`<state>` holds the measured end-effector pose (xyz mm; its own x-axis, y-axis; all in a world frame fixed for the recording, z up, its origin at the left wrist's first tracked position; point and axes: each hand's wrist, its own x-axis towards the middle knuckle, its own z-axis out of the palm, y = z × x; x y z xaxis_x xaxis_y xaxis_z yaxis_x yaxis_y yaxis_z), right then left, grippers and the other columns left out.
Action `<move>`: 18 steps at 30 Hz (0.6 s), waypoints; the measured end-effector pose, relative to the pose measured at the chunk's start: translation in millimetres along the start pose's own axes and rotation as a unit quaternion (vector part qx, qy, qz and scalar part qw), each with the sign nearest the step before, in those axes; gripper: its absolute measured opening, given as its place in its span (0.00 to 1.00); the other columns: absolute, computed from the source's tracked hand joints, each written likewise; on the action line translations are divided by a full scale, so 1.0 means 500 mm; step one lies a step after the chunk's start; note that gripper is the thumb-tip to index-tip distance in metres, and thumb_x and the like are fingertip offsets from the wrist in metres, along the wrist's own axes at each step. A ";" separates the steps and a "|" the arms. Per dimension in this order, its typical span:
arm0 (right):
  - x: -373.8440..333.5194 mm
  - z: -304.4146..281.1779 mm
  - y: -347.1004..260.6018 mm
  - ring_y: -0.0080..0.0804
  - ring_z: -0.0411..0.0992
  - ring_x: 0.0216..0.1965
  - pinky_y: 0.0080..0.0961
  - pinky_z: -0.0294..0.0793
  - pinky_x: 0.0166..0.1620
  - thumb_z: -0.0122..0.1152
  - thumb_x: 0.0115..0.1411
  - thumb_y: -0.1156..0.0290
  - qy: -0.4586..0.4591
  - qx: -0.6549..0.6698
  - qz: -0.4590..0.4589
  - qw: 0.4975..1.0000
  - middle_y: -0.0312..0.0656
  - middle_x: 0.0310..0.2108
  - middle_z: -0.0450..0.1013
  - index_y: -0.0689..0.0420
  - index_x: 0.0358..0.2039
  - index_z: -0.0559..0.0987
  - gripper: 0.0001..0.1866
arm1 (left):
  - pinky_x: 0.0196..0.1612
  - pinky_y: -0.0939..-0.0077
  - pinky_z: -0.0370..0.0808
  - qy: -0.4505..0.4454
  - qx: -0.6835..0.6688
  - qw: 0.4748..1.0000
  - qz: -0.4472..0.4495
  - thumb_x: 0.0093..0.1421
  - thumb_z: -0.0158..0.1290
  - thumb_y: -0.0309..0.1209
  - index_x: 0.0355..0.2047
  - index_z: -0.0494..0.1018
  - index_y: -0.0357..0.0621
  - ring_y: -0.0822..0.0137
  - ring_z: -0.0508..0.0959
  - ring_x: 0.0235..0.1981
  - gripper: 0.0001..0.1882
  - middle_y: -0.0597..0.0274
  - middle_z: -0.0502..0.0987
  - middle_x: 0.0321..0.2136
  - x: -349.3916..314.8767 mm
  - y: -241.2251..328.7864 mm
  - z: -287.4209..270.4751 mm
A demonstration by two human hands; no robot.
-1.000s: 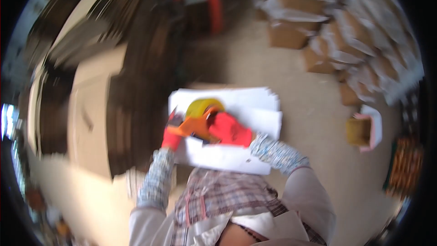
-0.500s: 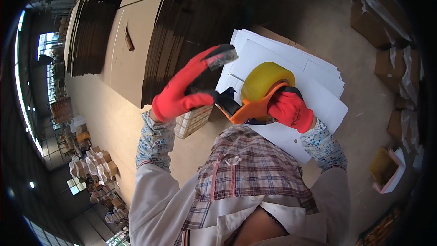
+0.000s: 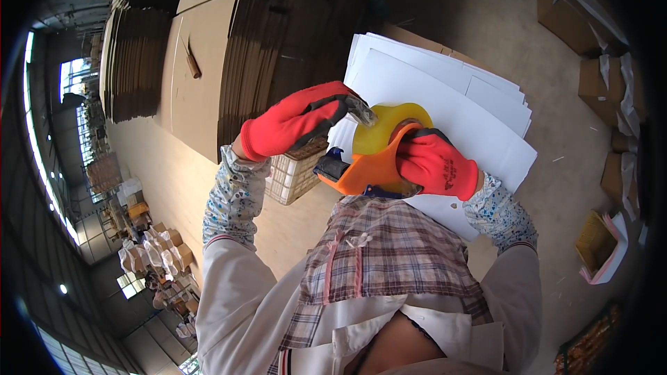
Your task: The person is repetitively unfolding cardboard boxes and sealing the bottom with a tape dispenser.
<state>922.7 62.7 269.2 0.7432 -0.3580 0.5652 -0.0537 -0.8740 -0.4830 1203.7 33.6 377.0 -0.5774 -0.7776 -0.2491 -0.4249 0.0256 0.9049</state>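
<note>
An orange tape dispenser [image 3: 375, 170] with a wide yellow tape roll [image 3: 368, 133] is held in front of me, above white sheets. My right hand [image 3: 438, 167], in a red glove, is closed around the dispenser's handle. My left hand [image 3: 302, 119], also red-gloved with dark fingertips, reaches across from the left. Its fingers are stretched out, with shiny clear tape around their tips, which are at the roll's upper left edge. Whether they press on the roll is hard to tell. The dispenser's dark cutter end [image 3: 331, 165] points left, below the left hand.
A fanned stack of white sheets [image 3: 479, 111] lies beneath the dispenser, with cardboard under its far edge. Tall stacks of flat cardboard [image 3: 208, 55] stand at the far left. A pale crate [image 3: 292, 177] sits below my left hand. Cardboard boxes [image 3: 601, 87] line the right side.
My left hand has swung in toward the tape roll, its fingertips now at the roll and its thumb no longer spread wide. The dispenser has shifted slightly left in my right hand.
</note>
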 end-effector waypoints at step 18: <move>0.014 -0.091 -0.036 0.32 0.75 0.35 0.27 0.74 0.38 0.63 0.53 0.65 -0.069 0.328 0.467 0.818 0.49 0.37 0.75 0.63 0.48 0.71 0.25 | 0.31 0.73 0.69 0.382 0.148 0.910 -0.060 0.57 0.52 0.27 0.34 0.69 0.38 0.61 0.73 0.28 0.06 0.55 0.73 0.27 -0.054 -0.293 -0.001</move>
<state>898.2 60.9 312.3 0.6527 -0.6895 -0.3139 -0.3050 0.1400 -0.9420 1282.0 50.4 251.5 0.0919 -0.9930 0.0746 -0.6870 -0.0090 0.7266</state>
